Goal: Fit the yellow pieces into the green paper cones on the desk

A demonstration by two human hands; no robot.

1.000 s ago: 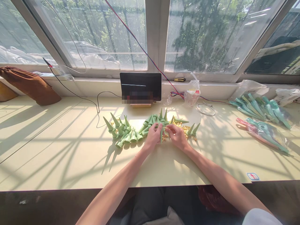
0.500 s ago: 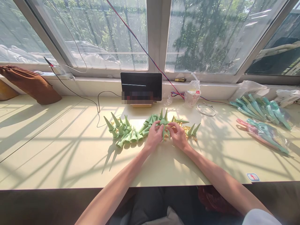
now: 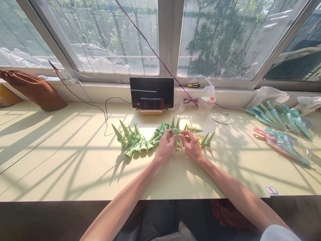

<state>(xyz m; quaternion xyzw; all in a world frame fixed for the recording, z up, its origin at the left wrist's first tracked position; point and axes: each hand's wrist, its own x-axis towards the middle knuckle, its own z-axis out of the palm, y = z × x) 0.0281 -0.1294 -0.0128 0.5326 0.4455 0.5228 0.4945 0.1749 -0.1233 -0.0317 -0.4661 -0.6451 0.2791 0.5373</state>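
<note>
My left hand [image 3: 165,147] is closed around a green cone-shaped plastic spike [image 3: 176,131], its wide ribbed end up and its tip pointing down. My right hand [image 3: 191,146] meets it from the right, thumb and forefinger pinched together close to the ribbed end. Whatever lies between those fingertips is too small to make out. Left of my hands, several matching green spikes [image 3: 143,146] lie or stand on their wide ends. Two more spikes [image 3: 208,139] stand to the right among small yellowish pieces [image 3: 200,137]. Part of the pile is hidden behind my fingers.
A dark tablet [image 3: 151,87] with a phone [image 3: 151,104] before it leans at the back. A bagged cup [image 3: 207,100] and a coiled cable [image 3: 221,117] sit right of it. Bagged teal tools [image 3: 288,144] lie far right, a brown bag [image 3: 37,90] far left.
Both hands stay in nearly the same place. The spike's ribbed end has tipped slightly, and the right fingertips have shifted a little beside it.
</note>
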